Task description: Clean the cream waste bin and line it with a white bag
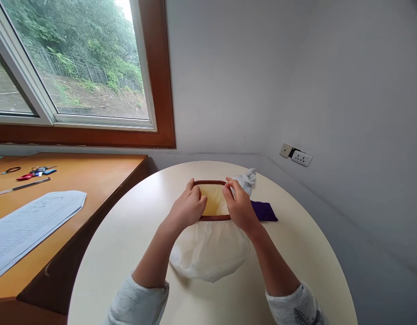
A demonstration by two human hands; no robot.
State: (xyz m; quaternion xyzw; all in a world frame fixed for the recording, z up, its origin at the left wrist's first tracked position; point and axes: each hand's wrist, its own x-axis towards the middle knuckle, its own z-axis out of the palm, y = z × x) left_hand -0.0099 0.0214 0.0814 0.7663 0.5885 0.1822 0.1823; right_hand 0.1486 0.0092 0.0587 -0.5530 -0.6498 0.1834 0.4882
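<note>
Both hands are working at the mouth of a small bin point(212, 198), which is standing near the middle of the round tabletop point(133, 234), directly in front of the person. The step in hand seems to be settling a white bag point(210, 255) around the bin's brown rim point(215, 218). The left hand point(189, 206) is curling closely over the left side of the rim, its thumb reaching inside. The right hand point(241, 206) is pinching at the right side, its thumb and forefinger nearly meeting; how much plastic either one is catching cannot be told. The next move appears to be calling for a firm hold on the rim while the fingers are smoothing the film evenly along its edge.

As for containers, the bin is showing a yellow inside with paler film lining its right part; its floor cannot be made out. Outside, the bag is hanging loosely below the front rim and spreading wide towards the person. Behind the right hand, a crumpled bag point(248, 178) is lying on the tabletop, contents unclear, with a purple cloth point(265, 211) resting just to its right and nearer.
</note>
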